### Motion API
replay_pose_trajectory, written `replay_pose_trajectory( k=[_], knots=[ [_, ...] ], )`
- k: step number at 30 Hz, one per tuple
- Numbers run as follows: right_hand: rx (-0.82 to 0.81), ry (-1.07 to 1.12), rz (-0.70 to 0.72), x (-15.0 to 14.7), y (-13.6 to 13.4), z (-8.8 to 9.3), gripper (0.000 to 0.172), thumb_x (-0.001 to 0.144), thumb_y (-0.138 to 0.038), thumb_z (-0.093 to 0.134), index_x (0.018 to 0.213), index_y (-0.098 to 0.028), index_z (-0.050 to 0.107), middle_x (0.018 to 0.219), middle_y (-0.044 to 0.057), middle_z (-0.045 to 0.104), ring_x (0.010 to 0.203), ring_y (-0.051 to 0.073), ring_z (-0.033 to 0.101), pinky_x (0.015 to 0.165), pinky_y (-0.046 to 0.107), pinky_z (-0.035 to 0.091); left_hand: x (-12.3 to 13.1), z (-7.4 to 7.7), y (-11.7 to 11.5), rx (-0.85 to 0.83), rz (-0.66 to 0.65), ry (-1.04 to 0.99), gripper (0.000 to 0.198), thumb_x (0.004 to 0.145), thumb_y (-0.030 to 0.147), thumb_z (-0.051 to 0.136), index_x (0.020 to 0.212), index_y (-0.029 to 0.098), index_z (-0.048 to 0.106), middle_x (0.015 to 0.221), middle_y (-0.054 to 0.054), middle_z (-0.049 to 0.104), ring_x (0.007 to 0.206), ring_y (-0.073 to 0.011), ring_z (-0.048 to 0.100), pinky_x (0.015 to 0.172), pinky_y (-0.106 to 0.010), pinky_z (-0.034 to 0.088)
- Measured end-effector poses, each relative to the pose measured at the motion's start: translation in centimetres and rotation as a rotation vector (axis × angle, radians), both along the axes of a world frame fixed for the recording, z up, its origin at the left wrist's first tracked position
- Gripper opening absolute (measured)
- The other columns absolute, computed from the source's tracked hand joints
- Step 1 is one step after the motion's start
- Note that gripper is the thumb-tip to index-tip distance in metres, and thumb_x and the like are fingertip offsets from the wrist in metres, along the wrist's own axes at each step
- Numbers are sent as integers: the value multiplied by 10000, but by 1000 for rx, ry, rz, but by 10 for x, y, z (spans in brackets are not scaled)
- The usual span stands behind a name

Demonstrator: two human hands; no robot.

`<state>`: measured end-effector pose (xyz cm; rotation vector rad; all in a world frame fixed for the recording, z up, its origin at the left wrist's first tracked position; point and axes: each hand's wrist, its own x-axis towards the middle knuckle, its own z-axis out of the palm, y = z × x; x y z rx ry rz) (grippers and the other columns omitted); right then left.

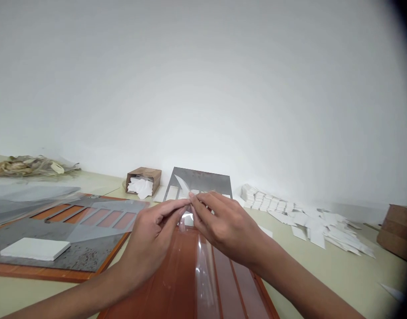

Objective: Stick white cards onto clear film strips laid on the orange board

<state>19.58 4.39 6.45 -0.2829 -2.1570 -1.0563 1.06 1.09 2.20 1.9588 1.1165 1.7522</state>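
Note:
My left hand (153,235) and my right hand (223,223) meet in the middle, fingertips pinched together on a thin clear plastic film (203,261). The film runs from my fingers down over a reddish-brown ribbed panel (186,283) that lies in front of me. Just behind my fingers lies a grey metal template (203,179) with rectangular slots, and a curl of film sticks up over it.
At left, a second grey slotted template (73,248) rests on another reddish panel, with a white slab (33,248) on it. A small brown box of white scraps (143,179) stands by the wall. White cards (306,219) are stacked and scattered at right, a brown box (398,230) beyond.

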Motion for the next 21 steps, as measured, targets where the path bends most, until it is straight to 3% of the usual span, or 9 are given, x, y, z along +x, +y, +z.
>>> replay_pose_trajectory(
  k=[6,10,17,21],
  knots=[
    [49,19,16,-1,2,0,127,917,-36,609,973,-1,717,755,73,625,658,164,563,543,322,512,2,-1,0,-32,-43,-46,271,969,265,604,1180,303,769,1097,-1,781,961,-171,709,808,-239,556],
    [29,26,34,0,4,-1,136,934,-61,605,991,-7,716,794,91,662,706,179,615,592,323,553,3,0,1,-79,-120,-108,265,973,275,605,1178,326,765,1086,19,775,978,-148,692,849,-214,543],
    [-38,69,111,4,4,4,207,944,-83,617,1124,-11,691,923,111,719,825,183,679,685,306,600,2,0,2,-153,-137,-125,243,980,317,600,1162,285,758,826,13,717,880,-160,662,761,-236,518],
    [-79,94,140,4,2,5,154,934,-54,619,1067,-59,695,959,102,735,845,173,684,691,294,597,1,3,2,-186,-181,-185,236,957,358,654,1157,264,735,939,-4,741,907,-165,660,809,-256,521]
  ],
)
